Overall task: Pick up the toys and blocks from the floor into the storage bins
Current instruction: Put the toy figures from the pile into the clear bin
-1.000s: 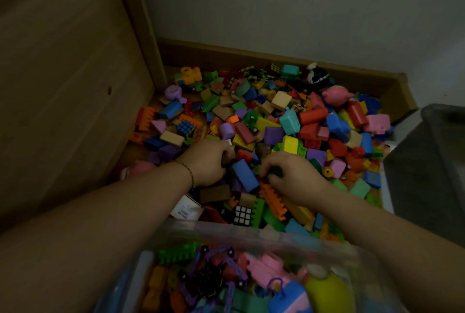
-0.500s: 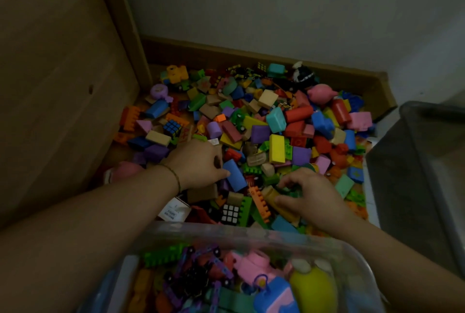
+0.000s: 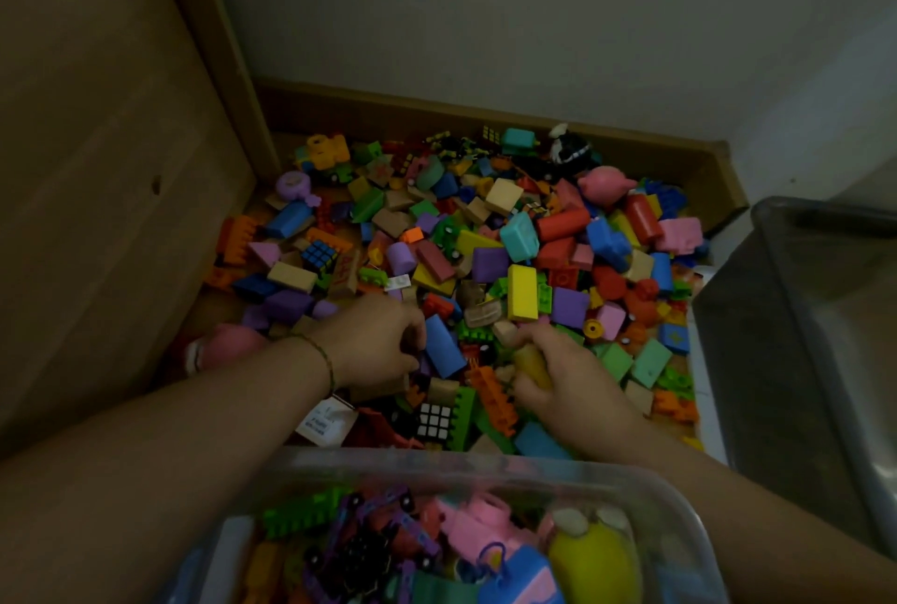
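Observation:
A deep pile of coloured blocks and toys (image 3: 490,259) covers the floor in a corner. My left hand (image 3: 376,341) lies on the pile with its fingers curled down into small pieces beside a blue block (image 3: 444,346); what it holds is hidden. My right hand (image 3: 565,378) grips a yellow-orange block (image 3: 533,363) near an orange toothed piece (image 3: 495,397). A clear storage bin (image 3: 466,470) with toys inside sits at the near edge, below both hands.
A wooden panel (image 3: 97,195) walls the left side and a wooden skirting (image 3: 437,111) runs under the pale back wall. A second grey bin (image 3: 805,341) stands at the right. A pink pig toy (image 3: 606,183) lies far back, a black cube puzzle (image 3: 434,419) near the bin.
My right hand has pulled back toward me and closed on the yellow-orange block. My left hand stays in the same spot by the blue block. The view has shifted slightly.

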